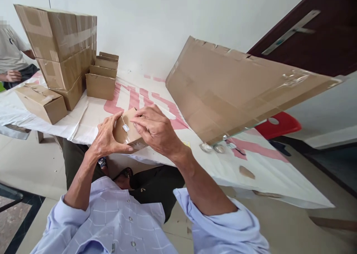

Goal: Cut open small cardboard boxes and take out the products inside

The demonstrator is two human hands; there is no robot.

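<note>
A small cardboard box (pixel 121 132) is at the table's front edge, its closed top facing up. A small white label with a dark border (pixel 126 128) lies on that top, near the seam, and clear tape shines at the near side. My left hand (pixel 107 137) grips the box from the left, thumb along the near face and fingers behind. Over the right part of the top, my right hand (pixel 156 129) has thumb and forefinger pinched together. Whatever may be between those fingertips is too small to make out.
Taped cardboard boxes (pixel 64 34) are stacked at the back left, with open boxes (pixel 100 86) beside them and another box (pixel 41 99) in front. A large cardboard sheet (pixel 223 90) leans at right, near tape rolls (pixel 205 147). A person (pixel 13 53) sits far left.
</note>
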